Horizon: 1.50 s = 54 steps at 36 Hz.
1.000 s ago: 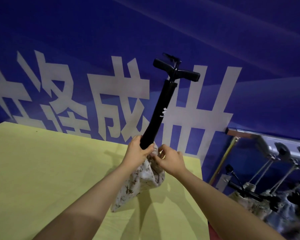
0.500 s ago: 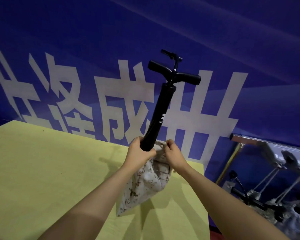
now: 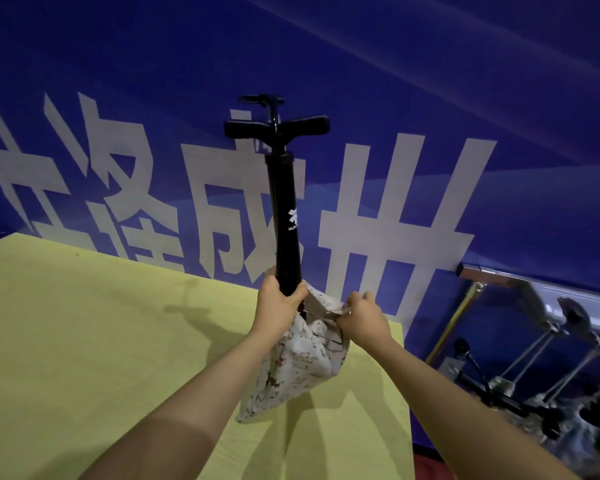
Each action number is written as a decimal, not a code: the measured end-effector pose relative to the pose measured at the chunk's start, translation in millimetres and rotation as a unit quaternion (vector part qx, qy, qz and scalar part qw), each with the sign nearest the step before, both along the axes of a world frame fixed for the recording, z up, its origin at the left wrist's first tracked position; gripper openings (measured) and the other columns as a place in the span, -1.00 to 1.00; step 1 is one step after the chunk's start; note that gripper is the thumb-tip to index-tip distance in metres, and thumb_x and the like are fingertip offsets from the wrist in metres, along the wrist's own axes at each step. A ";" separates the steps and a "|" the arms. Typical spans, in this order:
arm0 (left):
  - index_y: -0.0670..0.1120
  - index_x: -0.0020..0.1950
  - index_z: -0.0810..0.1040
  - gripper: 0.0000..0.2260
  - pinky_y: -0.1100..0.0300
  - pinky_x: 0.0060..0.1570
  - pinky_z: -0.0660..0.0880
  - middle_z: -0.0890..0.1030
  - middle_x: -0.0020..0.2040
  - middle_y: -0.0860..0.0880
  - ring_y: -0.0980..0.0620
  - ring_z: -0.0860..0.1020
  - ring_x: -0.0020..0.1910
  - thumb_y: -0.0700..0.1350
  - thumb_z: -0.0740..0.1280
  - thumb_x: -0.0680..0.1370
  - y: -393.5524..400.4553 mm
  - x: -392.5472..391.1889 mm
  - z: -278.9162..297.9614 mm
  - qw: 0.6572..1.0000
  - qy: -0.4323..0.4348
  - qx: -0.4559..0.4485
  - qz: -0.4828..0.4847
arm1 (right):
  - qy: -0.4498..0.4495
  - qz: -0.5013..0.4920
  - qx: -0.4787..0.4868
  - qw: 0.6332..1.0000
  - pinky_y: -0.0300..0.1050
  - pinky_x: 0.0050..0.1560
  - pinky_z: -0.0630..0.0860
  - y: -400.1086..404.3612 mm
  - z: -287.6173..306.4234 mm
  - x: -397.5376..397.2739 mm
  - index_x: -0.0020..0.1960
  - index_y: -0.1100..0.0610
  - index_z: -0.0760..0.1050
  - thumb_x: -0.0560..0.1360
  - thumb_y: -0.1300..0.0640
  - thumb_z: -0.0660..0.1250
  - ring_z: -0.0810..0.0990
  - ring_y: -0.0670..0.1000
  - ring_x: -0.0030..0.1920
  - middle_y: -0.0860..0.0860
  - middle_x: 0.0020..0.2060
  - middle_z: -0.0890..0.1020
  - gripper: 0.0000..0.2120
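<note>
Head view. Brought the pump [image 3: 286, 216] up from a rightward lean to almost upright since half a second ago. Shifted the right hand [image 3: 364, 317] off the barrel's side and out to the right rim of the bag [image 3: 291, 365].

Grips the lower barrel with the left hand [image 3: 278, 303], fingers and thumb wrapped round it just above the bag's mouth. Pinches the cloth rim with the right hand, fingertips curled and pressed together on the fold, drawing the mouth out sideways. Leaves a thin drawstring slack between the two hands.

Holds the bag over the table [image 3: 84, 341], toward its far right corner and short of the right edge. Cannot tell whether the bag's lowest tip touches the tabletop or hangs just off it.

Turns on this: keeps the pump's foot end hidden inside the mouth, straight below the left fist. Sets the long axis near-vertical, with the T-handle topmost against the blue banner [image 3: 430, 81] and the foot pointing down into the bag. Lets the bag slant instead, mouth up and to the right, closed end down and toward the near left, so out of line with the barrel. Has the left hand on the pump itself and the right hand just beside it, on cloth only.

Probably calls next for travel along the barrel's axis, with the mouth held wide and the bag swung under it to line up. Risks snagging the foot on the drawstring or a fold otherwise.
</note>
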State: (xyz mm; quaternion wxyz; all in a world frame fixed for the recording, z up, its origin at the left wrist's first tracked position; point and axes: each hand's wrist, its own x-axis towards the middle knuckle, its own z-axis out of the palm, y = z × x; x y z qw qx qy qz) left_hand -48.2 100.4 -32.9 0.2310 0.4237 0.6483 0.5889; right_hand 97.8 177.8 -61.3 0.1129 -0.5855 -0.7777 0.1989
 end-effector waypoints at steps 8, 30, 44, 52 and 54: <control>-0.07 0.13 0.40 -0.76 0.39 -0.23 0.44 0.56 -0.02 -0.07 0.09 0.53 -0.08 -0.14 0.38 0.52 -2.4 -2.2 -5.8 1.000 -0.007 0.014 0.003 | 0.227 -0.065 -0.158 0.959 -0.03 -0.31 0.62 -0.6 -0.8 -11.7 0.00 0.30 0.48 0.56 0.34 0.12 0.61 0.14 -0.25 0.22 -0.12 0.61 -0.83; -0.09 0.07 0.40 -0.77 0.43 -0.32 0.41 0.52 -0.02 -0.08 0.09 0.51 -0.12 -0.13 0.40 0.49 -2.5 -13.6 -9.9 0.999 0.023 0.009 0.043 | 0.313 -0.018 -0.107 0.943 -0.17 -0.49 0.50 -11.9 13.9 -16.4 -0.08 0.20 0.44 0.60 0.30 0.08 0.54 0.02 -0.40 0.12 -0.29 0.55 -0.81; -0.02 0.09 0.43 -0.78 0.50 -0.24 0.45 0.58 -0.08 0.07 0.20 0.54 -0.12 -0.02 0.38 0.51 -11.8 0.3 -24.4 0.996 0.054 -0.025 -0.066 | 0.346 -0.014 -0.048 0.937 0.16 -0.20 0.57 -20.0 32.9 -42.7 -0.20 0.25 0.46 0.57 0.20 0.14 0.58 0.23 -0.30 0.20 -0.34 0.57 -0.76; 0.01 0.20 0.38 -0.59 0.42 -0.10 0.47 0.56 0.05 0.09 0.19 0.54 0.04 -0.05 0.47 0.43 -13.9 -5.8 -21.7 0.990 0.010 -0.060 -0.131 | 0.363 -0.034 -0.052 0.930 0.17 -0.19 0.58 -16.5 29.2 -40.0 -0.27 0.23 0.50 0.53 0.18 0.20 0.58 0.15 -0.32 0.21 -0.36 0.61 -0.76; 0.00 0.21 0.39 -0.51 0.43 -0.10 0.44 0.56 0.04 0.11 0.22 0.52 0.02 -0.05 0.52 0.38 -14.8 -7.0 -23.7 0.990 0.027 -0.069 -0.119 | 0.356 -0.028 -0.050 0.933 0.17 -0.17 0.58 -17.6 30.1 -40.9 -0.25 0.28 0.50 0.52 0.20 0.20 0.62 0.21 -0.27 0.27 -0.32 0.63 -0.77</control>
